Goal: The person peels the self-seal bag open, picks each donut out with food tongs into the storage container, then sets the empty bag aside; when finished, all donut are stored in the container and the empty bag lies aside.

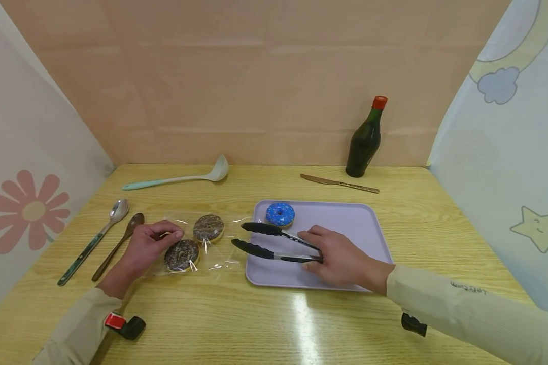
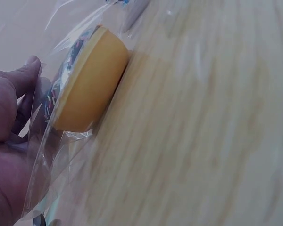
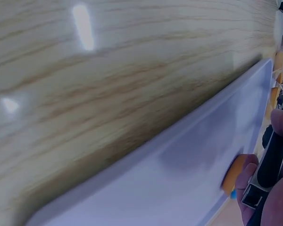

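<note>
Head view: right hand (image 1: pixel 340 257) grips tongs (image 1: pixel 284 257); left hand (image 1: pixel 147 247) pinches a clear bag (image 1: pixel 224 256).
Two dark donuts (image 1: pixel 208 228) inside lie left of the tray (image 1: pixel 347 223); a blue donut (image 1: pixel 280 219) sits in its far-left corner.

Here at the back of the counter (image 1: pixel 210 319) lies a mint-handled ladle (image 1: pixel 182 178), over right a knife (image 1: pixel 340 183) rests just before the red-capped bottle (image 1: pixel 364 144), and there's a green-handled spoon (image 1: pixel 93 244) beside a brown spoon (image 1: pixel 117 248) at left.

We look forward-down from the head, closer in wrist views — head and right share the tongs (image 1: pixel 280 256), six and four o'clock.
</note>
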Motion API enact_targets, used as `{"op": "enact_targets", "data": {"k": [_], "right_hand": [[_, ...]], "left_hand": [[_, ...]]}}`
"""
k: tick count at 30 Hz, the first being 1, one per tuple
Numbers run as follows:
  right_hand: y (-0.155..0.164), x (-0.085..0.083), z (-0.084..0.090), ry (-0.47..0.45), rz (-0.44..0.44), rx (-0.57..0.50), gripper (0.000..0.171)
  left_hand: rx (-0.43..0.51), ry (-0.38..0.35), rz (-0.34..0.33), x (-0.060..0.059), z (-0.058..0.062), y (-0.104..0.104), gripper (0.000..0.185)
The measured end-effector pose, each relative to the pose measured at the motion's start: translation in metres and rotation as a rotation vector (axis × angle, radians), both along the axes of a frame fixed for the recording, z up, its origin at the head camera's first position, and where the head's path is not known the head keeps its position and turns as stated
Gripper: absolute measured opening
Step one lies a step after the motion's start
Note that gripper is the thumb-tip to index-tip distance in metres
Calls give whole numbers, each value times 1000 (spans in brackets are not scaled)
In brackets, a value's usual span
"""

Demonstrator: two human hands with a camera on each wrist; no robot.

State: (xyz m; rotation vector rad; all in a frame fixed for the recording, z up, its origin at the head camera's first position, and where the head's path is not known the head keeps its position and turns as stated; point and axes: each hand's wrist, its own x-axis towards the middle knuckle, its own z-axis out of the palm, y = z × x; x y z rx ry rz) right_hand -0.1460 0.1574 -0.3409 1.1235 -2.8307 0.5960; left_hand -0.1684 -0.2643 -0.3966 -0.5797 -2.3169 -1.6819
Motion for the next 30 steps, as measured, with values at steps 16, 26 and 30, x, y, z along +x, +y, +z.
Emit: {"op": "enact_targets", "data": {"k": [16,26,30], "right_hand": [[-52,-9,0,-99,-32,63,70],[-66,-8,-3,-133,-85,84,82],[-71,-9,-6,-126,-75,79,82]], "left_hand": [[-16,-27,11,14,24,15,10],[20,-30,2,5,12,9,8],[29,-37,3,1,4,4,9]]}}
